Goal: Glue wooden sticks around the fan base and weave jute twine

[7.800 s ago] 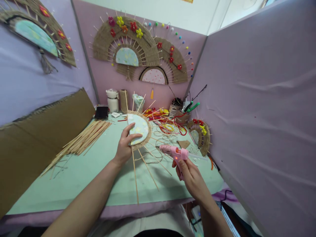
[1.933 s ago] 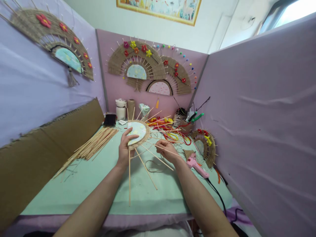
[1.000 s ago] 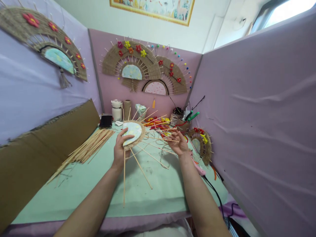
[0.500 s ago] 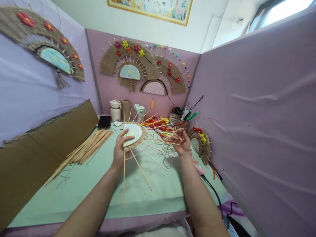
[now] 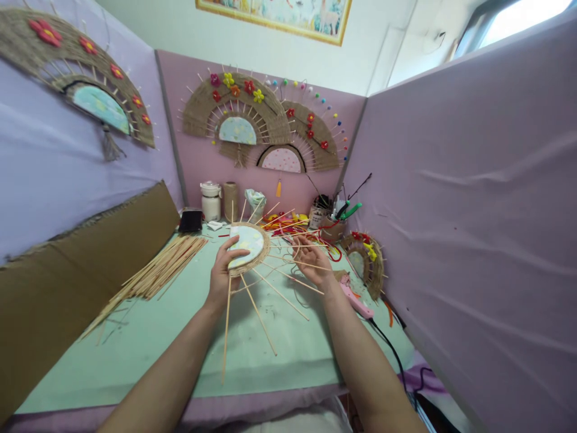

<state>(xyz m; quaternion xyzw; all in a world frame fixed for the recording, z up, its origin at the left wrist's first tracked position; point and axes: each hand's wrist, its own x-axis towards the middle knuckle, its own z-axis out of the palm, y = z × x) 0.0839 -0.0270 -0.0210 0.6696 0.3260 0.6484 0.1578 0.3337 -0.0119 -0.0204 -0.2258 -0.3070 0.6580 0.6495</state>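
Before me, one pink panel (image 5: 192, 171), grey strip at its left edge, hung with woven fans (image 5: 198, 111) bearing red and yellow flowers (image 5: 249, 88); to my left, one pale lilac panel (image 5: 27, 168), carrying a further woven fan (image 5: 67, 49) with grey tassel (image 5: 108, 144); to my right, one mauve panel (image 5: 473, 180), wrinkled; above, one white wall (image 5: 148, 30) with gilt-framed picture (image 5: 288, 15), its top out of view; upper right, one window (image 5: 518, 25), bright with light; below me, one table (image 5: 103, 373), mint-green on top.
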